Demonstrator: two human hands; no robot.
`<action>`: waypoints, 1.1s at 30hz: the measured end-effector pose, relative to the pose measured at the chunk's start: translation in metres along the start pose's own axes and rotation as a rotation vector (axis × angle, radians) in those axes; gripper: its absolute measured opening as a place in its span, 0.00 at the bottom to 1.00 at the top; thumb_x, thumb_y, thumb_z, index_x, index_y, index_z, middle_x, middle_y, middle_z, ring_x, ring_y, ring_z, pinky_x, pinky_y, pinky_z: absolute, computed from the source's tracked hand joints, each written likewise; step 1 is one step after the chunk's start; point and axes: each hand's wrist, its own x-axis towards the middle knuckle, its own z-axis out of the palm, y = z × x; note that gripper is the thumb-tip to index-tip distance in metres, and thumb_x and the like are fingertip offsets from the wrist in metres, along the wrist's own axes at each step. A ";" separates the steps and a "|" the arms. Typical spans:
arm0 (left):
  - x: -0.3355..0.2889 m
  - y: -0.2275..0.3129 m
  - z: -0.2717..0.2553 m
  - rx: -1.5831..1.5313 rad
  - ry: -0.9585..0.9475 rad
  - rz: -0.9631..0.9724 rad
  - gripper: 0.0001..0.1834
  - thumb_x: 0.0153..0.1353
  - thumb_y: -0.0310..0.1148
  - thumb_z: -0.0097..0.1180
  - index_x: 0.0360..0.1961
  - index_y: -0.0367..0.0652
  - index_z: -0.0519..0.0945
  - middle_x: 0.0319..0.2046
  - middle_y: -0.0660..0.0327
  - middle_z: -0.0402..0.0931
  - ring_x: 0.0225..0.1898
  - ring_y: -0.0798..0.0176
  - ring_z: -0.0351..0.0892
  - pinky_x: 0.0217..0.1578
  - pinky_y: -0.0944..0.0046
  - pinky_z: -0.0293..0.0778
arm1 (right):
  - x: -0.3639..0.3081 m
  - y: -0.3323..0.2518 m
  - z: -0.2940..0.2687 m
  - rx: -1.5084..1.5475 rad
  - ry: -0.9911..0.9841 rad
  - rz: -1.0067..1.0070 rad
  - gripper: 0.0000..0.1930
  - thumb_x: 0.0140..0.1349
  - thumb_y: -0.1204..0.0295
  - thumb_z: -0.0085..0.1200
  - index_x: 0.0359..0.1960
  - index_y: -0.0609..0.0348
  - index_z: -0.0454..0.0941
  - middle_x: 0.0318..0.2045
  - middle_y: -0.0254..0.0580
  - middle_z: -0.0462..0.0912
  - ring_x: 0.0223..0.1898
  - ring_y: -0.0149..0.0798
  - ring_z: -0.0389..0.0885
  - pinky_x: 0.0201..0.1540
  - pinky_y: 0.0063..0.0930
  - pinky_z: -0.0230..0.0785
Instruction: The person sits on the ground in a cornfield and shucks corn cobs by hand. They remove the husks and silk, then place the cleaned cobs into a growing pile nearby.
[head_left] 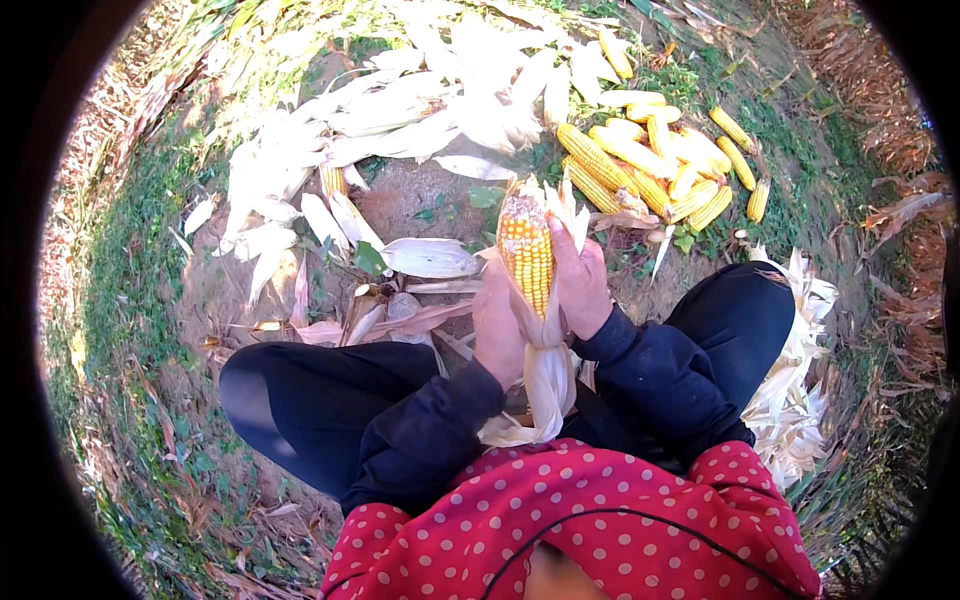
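Observation:
Between my hands stands an ear of corn (528,255), tip pointing away from me, its yellow kernels bare on the front. Pale husk (548,375) is peeled down and hangs from its lower end towards my lap. My left hand (497,318) wraps the left side of the ear, fingers mostly hidden behind it. On the other side my right hand (582,280) grips the ear and husk, thumb near the kernels. The upper kernels look whitish and rough.
A pile of husked yellow corn ears (650,165) lies ahead on the right. Unhusked pale ears and husks (400,125) spread ahead and left. More loose husks (790,400) lie beside my right knee. Grass and dry stalks (900,130) border the soil.

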 end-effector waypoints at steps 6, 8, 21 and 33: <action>-0.003 0.011 0.006 0.025 0.008 0.017 0.25 0.70 0.45 0.33 0.58 0.36 0.63 0.51 0.57 0.70 0.50 0.64 0.72 0.52 0.64 0.68 | -0.002 -0.007 0.001 0.002 -0.028 -0.009 0.18 0.69 0.65 0.40 0.44 0.70 0.74 0.34 0.37 0.81 0.34 0.24 0.75 0.38 0.21 0.69; -0.004 0.015 0.012 0.036 -0.023 0.043 0.24 0.69 0.43 0.37 0.58 0.35 0.63 0.50 0.57 0.70 0.49 0.65 0.72 0.51 0.65 0.68 | 0.000 -0.002 -0.001 0.022 -0.032 -0.013 0.18 0.69 0.64 0.40 0.44 0.70 0.74 0.34 0.38 0.81 0.34 0.24 0.75 0.38 0.21 0.69; 0.016 0.030 0.007 -0.167 0.138 0.057 0.23 0.65 0.48 0.47 0.51 0.40 0.68 0.42 0.56 0.74 0.42 0.61 0.76 0.46 0.60 0.72 | 0.000 0.000 -0.004 0.941 -0.033 0.365 0.17 0.71 0.63 0.31 0.38 0.67 0.68 0.37 0.48 0.75 0.46 0.45 0.72 0.55 0.43 0.62; 0.044 0.075 -0.052 -0.308 0.218 0.208 0.21 0.63 0.48 0.52 0.49 0.46 0.72 0.39 0.62 0.76 0.40 0.63 0.76 0.45 0.59 0.74 | -0.016 -0.015 -0.019 0.695 -0.294 0.196 0.13 0.71 0.62 0.36 0.30 0.55 0.64 0.17 0.28 0.62 0.18 0.25 0.59 0.23 0.19 0.52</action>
